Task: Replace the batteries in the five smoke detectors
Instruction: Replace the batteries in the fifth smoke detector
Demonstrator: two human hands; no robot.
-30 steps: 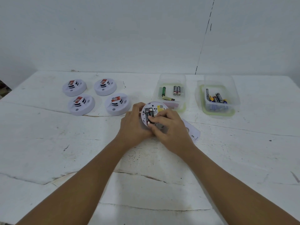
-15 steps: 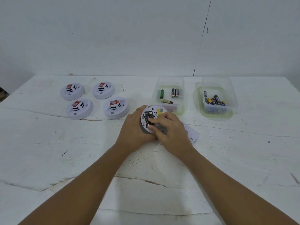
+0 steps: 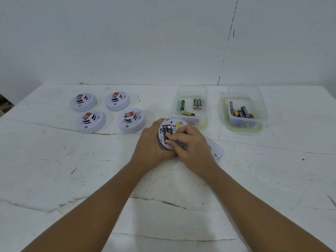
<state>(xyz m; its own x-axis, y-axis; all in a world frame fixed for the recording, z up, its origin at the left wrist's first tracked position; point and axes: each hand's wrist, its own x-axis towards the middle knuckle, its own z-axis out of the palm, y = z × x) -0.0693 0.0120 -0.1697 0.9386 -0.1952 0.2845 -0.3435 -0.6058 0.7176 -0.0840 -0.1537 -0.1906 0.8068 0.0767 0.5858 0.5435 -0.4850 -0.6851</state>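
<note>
Open detector [image 3: 171, 130], back side up and tilted toward the person, held just above the surface [image 3: 54, 170] near its middle. Two batteries [image 3: 167, 131] sit side by side in its compartment; a yellow label [image 3: 180, 125] lies to their right. The left hand [image 3: 152, 144] cups the detector from the left and below, fingers curled round its rim. The right hand [image 3: 189, 142] lies over the detector's right half, its fingers [image 3: 170, 141] bent down onto the lower ends of the batteries; whether they pinch a battery or only press it cannot be told. A flat white cover [image 3: 215, 151] lies on the surface just right of the right hand, partly hidden by it.

Four closed detectors [image 3: 107, 111] stand in a two-by-two group to the left, each with a red label on top. Behind the hands, a clear tub [image 3: 190, 91] holds five loose batteries: two green ones and a black pair, plus one yellowish. Farther right, well apart from the detectors, a second tub [image 3: 243, 93] on a green-rimmed lid [image 3: 243, 128] holds a heap of mixed batteries.
</note>
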